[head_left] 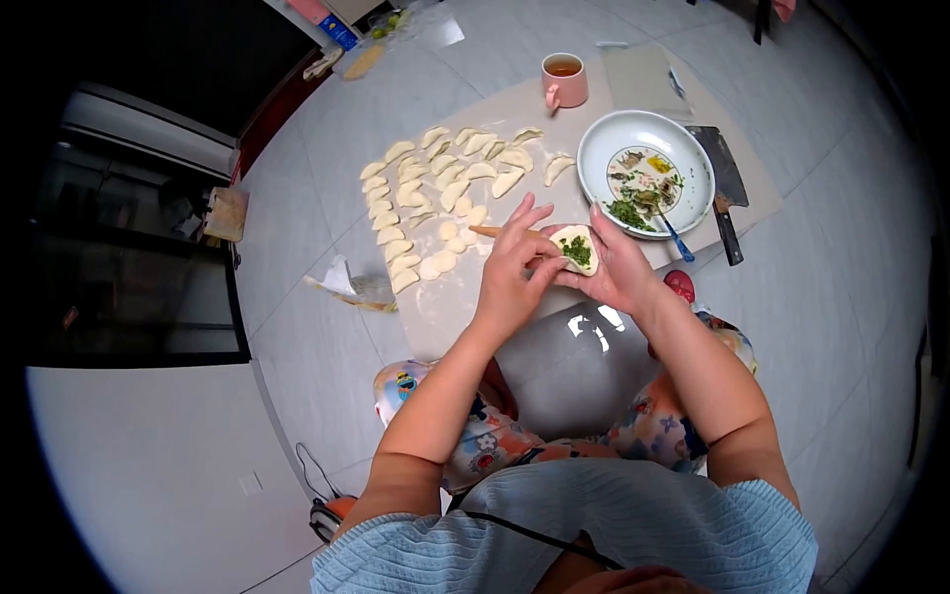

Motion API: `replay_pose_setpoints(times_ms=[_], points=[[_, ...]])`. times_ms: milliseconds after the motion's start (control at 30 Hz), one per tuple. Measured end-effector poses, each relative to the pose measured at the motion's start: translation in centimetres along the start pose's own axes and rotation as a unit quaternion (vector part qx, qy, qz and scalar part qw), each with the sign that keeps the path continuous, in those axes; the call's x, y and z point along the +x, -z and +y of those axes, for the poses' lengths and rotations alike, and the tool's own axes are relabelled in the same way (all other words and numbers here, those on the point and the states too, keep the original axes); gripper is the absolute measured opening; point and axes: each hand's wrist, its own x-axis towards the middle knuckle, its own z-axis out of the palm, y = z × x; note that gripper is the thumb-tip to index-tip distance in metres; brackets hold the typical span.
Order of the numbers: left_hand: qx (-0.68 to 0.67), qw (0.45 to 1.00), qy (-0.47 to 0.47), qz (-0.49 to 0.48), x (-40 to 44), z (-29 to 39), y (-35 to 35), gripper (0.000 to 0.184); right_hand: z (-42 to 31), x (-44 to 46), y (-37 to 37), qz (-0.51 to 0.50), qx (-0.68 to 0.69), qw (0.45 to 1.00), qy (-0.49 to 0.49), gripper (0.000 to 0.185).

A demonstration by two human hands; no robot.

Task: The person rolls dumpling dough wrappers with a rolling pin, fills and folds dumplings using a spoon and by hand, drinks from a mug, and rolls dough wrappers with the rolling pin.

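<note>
A round dough wrapper [591,259] with chopped green filling [576,250] in its middle lies across the fingers of my right hand [623,267]. The fingers of my left hand [517,265] pinch the wrapper's left edge, with the other fingers raised. Just behind my left hand is a wooden rolling pin [485,231], partly hidden by it. Flat dough rounds [443,260] lie left of my hands. Beyond them, several folded dumplings [453,193] stand in rows on the floured mat [435,312]. A white plate [591,158] with green filling and a blue-handled spoon [681,247] is at the right.
A pink cup [567,91] of brown liquid stands at the mat's far side. Right of the plate lies a cleaver [729,233] with a black handle. A grey stool [574,371] is between my knees. A crumpled bag [356,287] lies left of the mat.
</note>
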Motion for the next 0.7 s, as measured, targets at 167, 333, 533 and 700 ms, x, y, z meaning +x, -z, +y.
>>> replay_pose_setpoints(times_ms=[167,333,533,700], points=[[0.017,0.999,0.033,0.016,0.2,-0.8,0.7,0.007,0.4,-0.4,-0.4,-0.059,-0.053,0.997,-0.018,0.045],[-0.035,0.996,0.081,0.009,-0.2,-2.0,0.6,0.008,0.3,-1.0,-2.0,-0.063,-0.193,0.979,0.013,0.048],[-0.147,0.979,0.135,-0.025,-0.1,-1.3,1.2,0.018,0.0,-1.1,-1.9,-0.045,-0.228,0.973,-0.007,0.052],[-0.130,0.979,0.145,-0.062,0.0,-0.3,1.4,0.018,0.0,-1.0,-2.0,-0.035,-0.285,0.958,-0.007,0.054]])
